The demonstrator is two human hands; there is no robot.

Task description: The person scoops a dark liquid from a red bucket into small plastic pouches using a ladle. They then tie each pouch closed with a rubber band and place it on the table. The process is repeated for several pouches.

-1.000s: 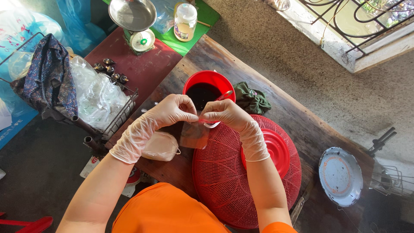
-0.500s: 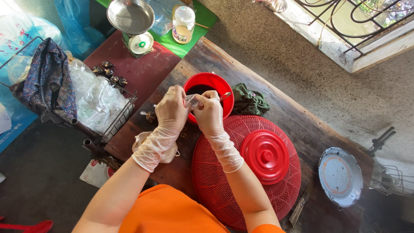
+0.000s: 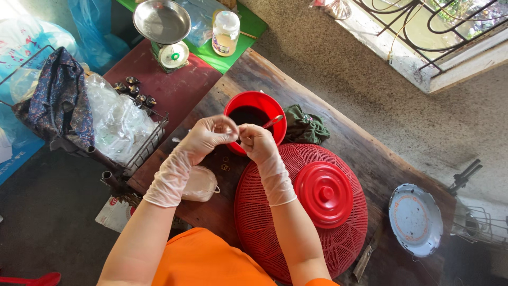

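Note:
My gloved left hand and gloved right hand meet fingertip to fingertip at the near rim of a red bowl of dark liquid. Both pinch something small that my fingers mostly hide; earlier frames show it as a small plastic bag of dark liquid. A metal spoon leans in the bowl. Several rubber bands lie on the wooden table just under my hands. A filled, tied bag rests by my left wrist.
A red mesh food cover sits under my right forearm, a green cloth beside the bowl. A wire basket of plastic bags stands left, a scale and jar behind, and a white plate right.
My hands rose from over the table to the bowl's rim and drew closer together. The small dark bag seen a second ago is now hidden behind my fingers.

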